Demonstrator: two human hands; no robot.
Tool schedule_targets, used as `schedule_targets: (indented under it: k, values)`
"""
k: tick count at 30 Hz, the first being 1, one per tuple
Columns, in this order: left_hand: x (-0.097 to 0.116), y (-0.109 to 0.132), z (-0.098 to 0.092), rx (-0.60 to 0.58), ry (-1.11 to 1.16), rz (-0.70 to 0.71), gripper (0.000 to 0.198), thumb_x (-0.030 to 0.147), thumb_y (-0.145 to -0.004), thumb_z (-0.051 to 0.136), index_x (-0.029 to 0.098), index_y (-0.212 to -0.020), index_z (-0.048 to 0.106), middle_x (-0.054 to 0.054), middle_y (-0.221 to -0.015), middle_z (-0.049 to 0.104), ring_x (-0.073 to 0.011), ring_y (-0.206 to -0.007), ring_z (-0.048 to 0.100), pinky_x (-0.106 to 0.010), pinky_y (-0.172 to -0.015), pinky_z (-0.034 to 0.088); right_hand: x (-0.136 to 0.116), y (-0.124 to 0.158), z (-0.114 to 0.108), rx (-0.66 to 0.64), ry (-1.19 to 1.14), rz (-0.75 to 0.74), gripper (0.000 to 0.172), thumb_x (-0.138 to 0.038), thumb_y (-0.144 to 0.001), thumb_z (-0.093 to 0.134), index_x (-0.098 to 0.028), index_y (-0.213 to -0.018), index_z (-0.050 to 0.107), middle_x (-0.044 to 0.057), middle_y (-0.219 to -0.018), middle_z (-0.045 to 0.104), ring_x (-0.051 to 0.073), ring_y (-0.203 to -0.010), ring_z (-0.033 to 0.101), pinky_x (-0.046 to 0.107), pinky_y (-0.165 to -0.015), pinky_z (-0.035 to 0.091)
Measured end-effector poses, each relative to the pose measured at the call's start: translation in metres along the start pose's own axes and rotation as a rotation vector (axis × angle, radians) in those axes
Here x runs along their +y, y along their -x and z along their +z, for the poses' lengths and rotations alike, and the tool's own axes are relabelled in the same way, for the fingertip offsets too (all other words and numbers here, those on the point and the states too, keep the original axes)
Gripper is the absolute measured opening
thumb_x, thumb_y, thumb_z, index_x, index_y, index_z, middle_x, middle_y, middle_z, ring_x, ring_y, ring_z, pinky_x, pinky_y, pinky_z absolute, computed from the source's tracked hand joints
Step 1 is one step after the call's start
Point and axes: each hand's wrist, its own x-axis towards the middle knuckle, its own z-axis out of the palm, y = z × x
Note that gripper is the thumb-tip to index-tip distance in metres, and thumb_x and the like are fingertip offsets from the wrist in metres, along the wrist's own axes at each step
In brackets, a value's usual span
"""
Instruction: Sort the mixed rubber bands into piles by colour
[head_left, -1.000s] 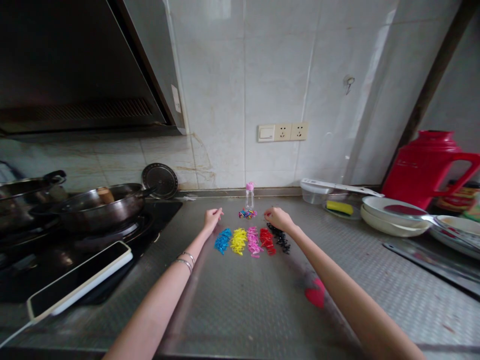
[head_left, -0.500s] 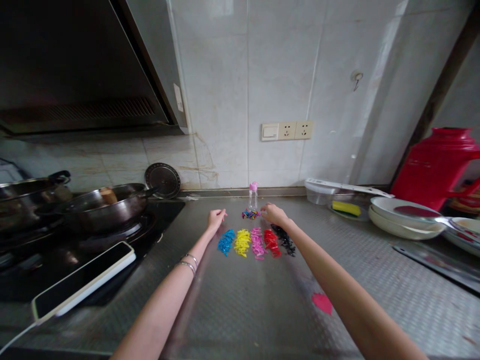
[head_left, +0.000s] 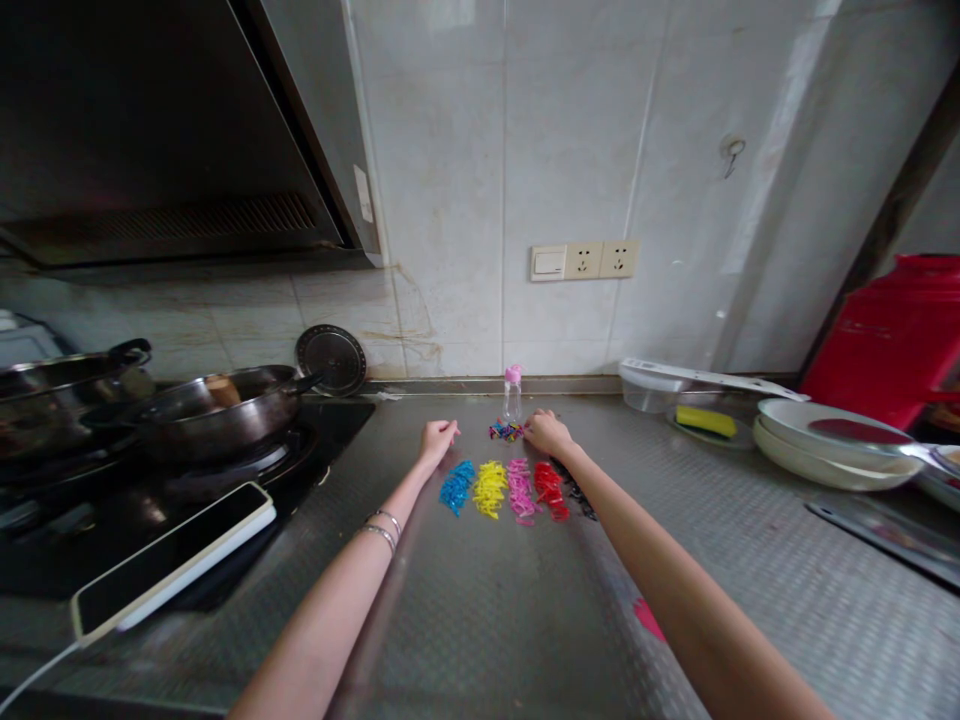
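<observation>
The left hand [head_left: 439, 438] is loosely curled over the worktop [head_left: 480, 610] of grey, finely patterned metal; whether its bent fingers pinch anything is too small to tell. The right hand [head_left: 547, 434] has its fingers curved downward at the edge of a small, multicoloured heap of thin, glossy pieces [head_left: 506, 431]; I cannot tell whether a piece is gripped.

Taking that heap as the dial's centre, the left hand lies at nine o'clock and the right at three. A clear, waisted bottle with a pink cap [head_left: 513, 402] stands upright at twelve, just behind the heap. From seven o'clock round to four run five elongated piles of slim, shiny strips: blue [head_left: 456, 487], yellow [head_left: 490, 488], pink [head_left: 520, 488], red [head_left: 551, 490] and black, the last partly hidden by the right forearm.

Far out at nine sits a round steel pan [head_left: 217, 418]; at three, a yellow block-shaped sponge [head_left: 705, 421].
</observation>
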Motion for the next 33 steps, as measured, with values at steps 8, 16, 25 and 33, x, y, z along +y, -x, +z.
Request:
schedule_targets:
  k: [8, 16, 25, 33]
  values:
    - [0.004, 0.000, -0.001, -0.023, -0.011, -0.021, 0.036, 0.040, -0.071, 0.042, 0.012, -0.057, 0.061, 0.001, -0.041, 0.047, -0.0088, -0.042, 0.042, -0.020, -0.045, 0.029, 0.004, -0.003, 0.000, 0.005, -0.048, 0.032, 0.028, -0.032, -0.079, 0.043, -0.018, -0.091, 0.065, 0.011, -0.099, 0.057, 0.022, -0.098, 0.048, 0.028, -0.076, 0.041]
    - [0.001, -0.001, 0.000, -0.017, 0.003, -0.013, 0.036, 0.041, -0.070, 0.043, 0.013, -0.055, 0.059, 0.001, -0.041, 0.047, -0.0086, -0.041, 0.042, -0.020, -0.046, 0.028, 0.013, 0.003, -0.004, 0.031, -0.058, 0.037, 0.028, -0.028, -0.078, 0.042, -0.018, -0.090, 0.065, 0.011, -0.099, 0.059, 0.021, -0.095, 0.051, 0.027, -0.072, 0.042]
    - [0.007, 0.001, 0.000, -0.043, 0.004, -0.046, 0.033, 0.039, -0.069, 0.045, 0.013, -0.054, 0.059, 0.000, -0.041, 0.048, -0.0094, -0.042, 0.043, -0.021, -0.046, 0.030, 0.014, 0.028, -0.007, 0.072, -0.297, -0.122, 0.030, -0.033, -0.078, 0.044, -0.016, -0.091, 0.065, 0.008, -0.092, 0.062, 0.015, -0.084, 0.056, 0.021, -0.075, 0.039]
    - [0.008, 0.004, -0.001, -0.085, -0.025, -0.033, 0.034, 0.041, -0.068, 0.046, 0.013, -0.055, 0.060, 0.001, -0.041, 0.048, -0.0088, -0.041, 0.041, -0.020, -0.044, 0.028, 0.008, 0.055, -0.010, 0.092, -0.371, -0.357, 0.024, -0.028, -0.077, 0.047, -0.018, -0.087, 0.067, 0.005, -0.092, 0.063, 0.015, -0.087, 0.054, 0.024, -0.084, 0.035]
